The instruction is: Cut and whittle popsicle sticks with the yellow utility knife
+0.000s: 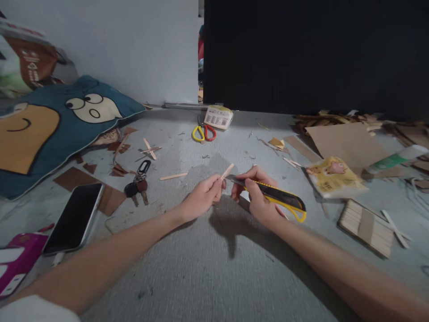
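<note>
Near the middle of the grey surface, my left hand (208,191) pinches a short wooden craft stick (228,171), whose free end points up and to the right. My right hand (257,193) is closed around a yellow and black utility knife (280,195). The knife's blade (232,178) points left, close beside the stick; whether it touches the wood I cannot tell. Another craft stick (173,176) lies flat to the left of my left hand. Under my right palm, part of a thin reddish item shows, mostly hidden.
Scissors (204,133) and a small packet (218,117) lie ahead. At left are keys (137,185), a phone (74,219) and a blue cushion (67,116). At right are a yellow packet (335,176), a bundle of craft sticks (367,228), a glue tube (397,158) and cardboard (345,141).
</note>
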Demonstrator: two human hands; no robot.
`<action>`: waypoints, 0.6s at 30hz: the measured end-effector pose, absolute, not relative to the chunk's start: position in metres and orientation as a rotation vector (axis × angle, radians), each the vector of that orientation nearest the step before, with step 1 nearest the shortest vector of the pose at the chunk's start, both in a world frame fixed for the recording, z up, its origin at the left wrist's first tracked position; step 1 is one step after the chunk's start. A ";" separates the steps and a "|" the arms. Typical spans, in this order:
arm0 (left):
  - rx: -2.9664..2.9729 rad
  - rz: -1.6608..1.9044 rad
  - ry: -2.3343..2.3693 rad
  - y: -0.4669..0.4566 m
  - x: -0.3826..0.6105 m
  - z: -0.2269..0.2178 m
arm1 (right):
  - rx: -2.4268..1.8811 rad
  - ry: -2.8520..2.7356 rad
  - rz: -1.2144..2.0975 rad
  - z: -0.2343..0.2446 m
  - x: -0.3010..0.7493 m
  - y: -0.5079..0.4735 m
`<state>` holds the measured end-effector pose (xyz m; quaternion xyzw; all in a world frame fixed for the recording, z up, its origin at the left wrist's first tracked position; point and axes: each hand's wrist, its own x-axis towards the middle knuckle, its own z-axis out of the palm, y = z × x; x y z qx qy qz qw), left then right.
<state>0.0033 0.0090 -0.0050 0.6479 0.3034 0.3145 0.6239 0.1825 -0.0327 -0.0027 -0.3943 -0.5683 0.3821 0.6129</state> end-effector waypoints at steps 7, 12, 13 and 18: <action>1.484 0.725 0.694 0.010 0.003 -0.005 | -0.909 -1.375 0.876 -0.003 0.185 -0.032; 1.499 0.720 0.706 0.011 0.002 -0.005 | -0.922 -1.413 0.799 -0.004 0.186 -0.033; 1.497 0.719 0.698 0.011 0.002 -0.006 | -0.927 -1.417 0.786 -0.005 0.186 -0.033; 1.481 0.730 0.667 0.011 0.002 -0.008 | -0.956 -1.434 0.775 -0.007 0.187 -0.034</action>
